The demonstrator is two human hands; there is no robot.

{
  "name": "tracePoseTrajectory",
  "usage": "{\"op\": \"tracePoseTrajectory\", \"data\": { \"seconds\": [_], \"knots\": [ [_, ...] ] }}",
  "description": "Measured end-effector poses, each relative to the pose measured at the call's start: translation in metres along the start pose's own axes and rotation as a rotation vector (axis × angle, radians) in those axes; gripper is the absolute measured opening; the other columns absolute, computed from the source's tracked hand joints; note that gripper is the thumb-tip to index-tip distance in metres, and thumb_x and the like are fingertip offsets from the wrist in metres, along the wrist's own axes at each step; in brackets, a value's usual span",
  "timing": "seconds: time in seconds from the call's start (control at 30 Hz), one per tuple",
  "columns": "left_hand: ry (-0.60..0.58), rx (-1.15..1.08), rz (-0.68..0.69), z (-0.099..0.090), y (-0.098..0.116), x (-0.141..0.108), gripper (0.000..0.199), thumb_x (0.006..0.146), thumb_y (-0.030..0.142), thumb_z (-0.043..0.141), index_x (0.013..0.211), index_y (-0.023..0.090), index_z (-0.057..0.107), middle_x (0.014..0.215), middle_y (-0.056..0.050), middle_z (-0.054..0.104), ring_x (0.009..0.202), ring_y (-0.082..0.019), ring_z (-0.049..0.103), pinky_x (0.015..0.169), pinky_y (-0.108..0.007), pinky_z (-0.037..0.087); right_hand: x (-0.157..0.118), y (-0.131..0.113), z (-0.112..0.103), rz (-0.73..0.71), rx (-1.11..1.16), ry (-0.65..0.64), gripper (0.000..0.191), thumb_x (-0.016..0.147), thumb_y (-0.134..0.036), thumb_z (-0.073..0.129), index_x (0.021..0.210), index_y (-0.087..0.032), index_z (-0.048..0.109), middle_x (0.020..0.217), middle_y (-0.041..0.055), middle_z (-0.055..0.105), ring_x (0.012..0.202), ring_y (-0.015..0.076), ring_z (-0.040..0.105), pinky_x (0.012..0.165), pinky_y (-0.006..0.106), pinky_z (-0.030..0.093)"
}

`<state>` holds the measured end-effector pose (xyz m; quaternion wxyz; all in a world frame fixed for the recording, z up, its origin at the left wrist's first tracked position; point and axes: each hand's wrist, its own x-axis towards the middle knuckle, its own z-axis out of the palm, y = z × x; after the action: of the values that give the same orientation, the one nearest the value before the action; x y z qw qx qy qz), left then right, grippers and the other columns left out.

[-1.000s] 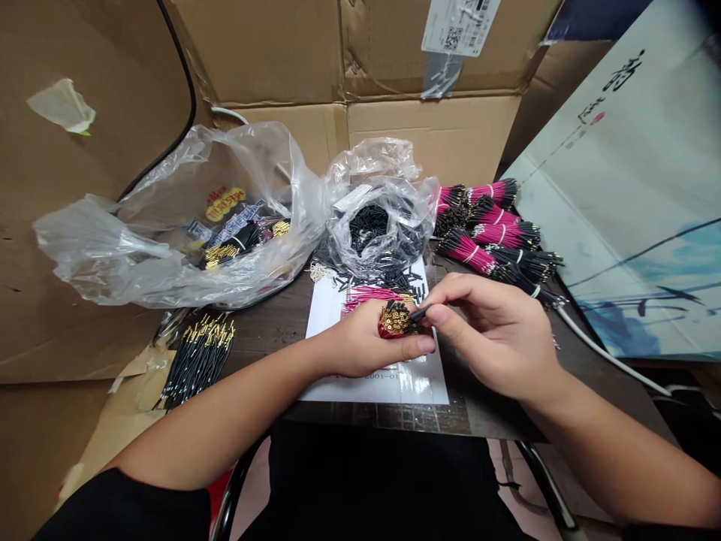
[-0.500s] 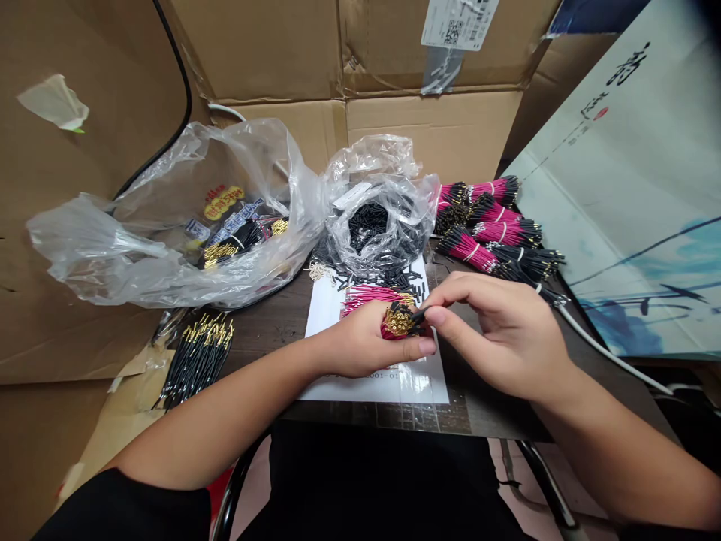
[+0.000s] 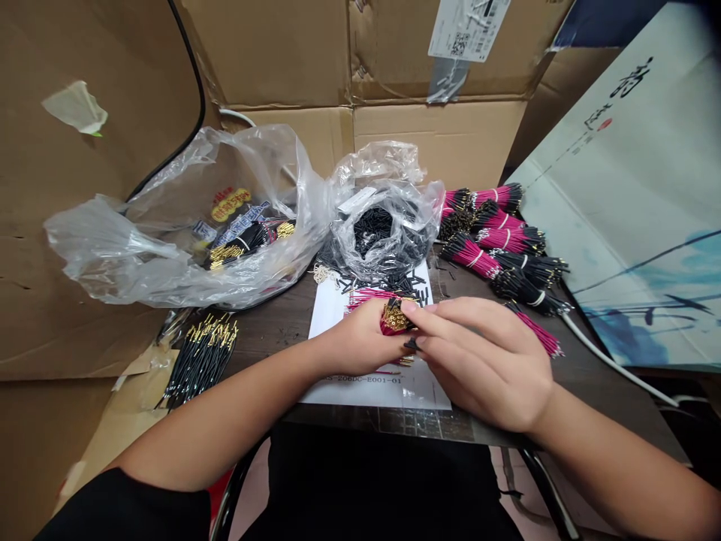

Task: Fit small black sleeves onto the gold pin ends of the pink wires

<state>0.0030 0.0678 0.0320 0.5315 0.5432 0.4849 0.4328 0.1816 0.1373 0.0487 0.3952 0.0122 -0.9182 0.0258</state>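
Note:
My left hand (image 3: 360,338) is wrapped round a bundle of pink wires (image 3: 397,318), its gold ring-like ends facing up. Some of the ends wear short black sleeves. Over the bundle's right side reaches my right hand (image 3: 484,353), one fingertip resting on the black-sleeved ends. A small black sleeve (image 3: 411,343) shows at the tip of a lower finger or thumb of that hand; the grip on it is partly hidden. Beneath the hands lies a white printed sheet (image 3: 332,394) with loose pink wires (image 3: 369,297) on it.
A plastic bag of black sleeves (image 3: 372,229) stands behind the hands, with loose sleeves in front. To its left is a larger clear bag (image 3: 140,252) holding wire bundles. Tied pink and black bundles (image 3: 510,239) lie right; black gold-tipped wires (image 3: 206,357) lie left. Cardboard (image 3: 439,135) walls the back.
My right hand has shifted down and left, its fingers straighter and now over the bundle's edge. The black sleeve has gone from the bundle's right side to just below it. The view has shifted slightly.

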Motion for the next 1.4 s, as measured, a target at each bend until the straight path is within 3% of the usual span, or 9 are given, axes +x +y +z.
{"op": "tracePoseTrajectory", "data": {
  "seconds": [0.17, 0.27, 0.43, 0.7, 0.9, 0.97, 1.17, 1.4],
  "knots": [
    [-0.021, 0.028, -0.008, 0.0, 0.001, 0.0, 0.014, 0.076, 0.024, 0.066, 0.079, 0.013, 0.059, 0.072, -0.001, 0.061, 0.073, -0.014, 0.057, 0.072, -0.027, 0.048, 0.0, -0.002, -0.004, -0.043, -0.095, 0.01, 0.016, 0.081, -0.013, 0.063, 0.096, -0.016, 0.066, 0.118, 0.0102, 0.068, 0.101, 0.0232, 0.065, 0.088, 0.041, 0.058],
    [-0.016, 0.029, 0.01, 0.0, 0.002, 0.0, 0.009, 0.077, 0.02, 0.062, 0.078, 0.012, 0.059, 0.072, -0.001, 0.061, 0.073, -0.014, 0.056, 0.07, -0.026, 0.047, 0.003, -0.003, -0.004, 0.013, -0.062, 0.027, 0.016, 0.079, -0.011, 0.064, 0.093, -0.018, 0.067, 0.12, 0.0089, 0.067, 0.108, 0.0239, 0.063, 0.089, 0.04, 0.058],
    [-0.039, -0.012, 0.082, 0.0, 0.003, 0.001, 0.005, 0.077, 0.012, 0.057, 0.081, 0.012, 0.059, 0.08, -0.001, 0.062, 0.073, -0.012, 0.054, 0.07, -0.024, 0.045, 0.004, -0.004, 0.002, -0.014, 0.024, 0.026, 0.018, 0.078, -0.012, 0.066, 0.093, -0.022, 0.066, 0.12, 0.0084, 0.067, 0.111, 0.0239, 0.063, 0.095, 0.046, 0.055],
    [-0.033, 0.059, 0.109, 0.0, 0.009, -0.001, 0.007, 0.081, 0.016, 0.055, 0.075, 0.013, 0.055, 0.076, -0.001, 0.06, 0.073, -0.012, 0.054, 0.071, -0.025, 0.046, 0.003, -0.007, 0.004, -0.036, -0.055, 0.082, 0.015, 0.077, -0.015, 0.065, 0.089, -0.024, 0.065, 0.12, 0.0037, 0.067, 0.115, 0.0222, 0.059, 0.097, 0.049, 0.051],
    [-0.022, 0.169, 0.155, -0.002, 0.006, -0.001, 0.006, 0.082, 0.013, 0.052, 0.077, 0.013, 0.055, 0.08, -0.003, 0.06, 0.075, -0.013, 0.054, 0.072, -0.026, 0.045, 0.002, -0.007, 0.005, -0.058, -0.018, 0.04, 0.017, 0.077, -0.015, 0.064, 0.09, -0.025, 0.065, 0.119, 0.0016, 0.068, 0.112, 0.0204, 0.06, 0.099, 0.047, 0.05],
    [-0.03, 0.126, 0.159, -0.002, 0.004, 0.0, 0.005, 0.082, 0.014, 0.055, 0.078, 0.012, 0.055, 0.079, -0.002, 0.059, 0.075, -0.012, 0.053, 0.071, -0.025, 0.045, 0.004, -0.005, 0.002, 0.001, 0.068, 0.042, 0.019, 0.077, -0.012, 0.064, 0.092, -0.024, 0.064, 0.117, 0.0026, 0.069, 0.111, 0.021, 0.059, 0.099, 0.047, 0.049],
    [-0.123, 0.021, 0.077, 0.001, 0.007, -0.001, 0.02, 0.086, 0.031, 0.06, 0.082, 0.013, 0.054, 0.076, 0.0, 0.053, 0.071, -0.011, 0.049, 0.068, -0.024, 0.042, 0.01, 0.002, -0.002, 0.471, 0.279, 0.161, 0.013, 0.082, -0.016, 0.06, 0.093, -0.024, 0.061, 0.138, 0.0044, 0.053, 0.122, 0.0282, 0.05, 0.096, 0.054, 0.048],
    [-0.098, 0.065, 0.064, 0.002, 0.006, 0.0, 0.03, 0.087, 0.041, 0.058, 0.08, 0.013, 0.051, 0.074, 0.001, 0.046, 0.069, -0.01, 0.043, 0.065, -0.024, 0.038, 0.01, 0.001, 0.004, 0.561, 0.432, 0.125, 0.012, 0.082, -0.015, 0.061, 0.091, -0.024, 0.064, 0.136, 0.006, 0.052, 0.121, 0.0271, 0.051, 0.095, 0.051, 0.05]
  ]
}}
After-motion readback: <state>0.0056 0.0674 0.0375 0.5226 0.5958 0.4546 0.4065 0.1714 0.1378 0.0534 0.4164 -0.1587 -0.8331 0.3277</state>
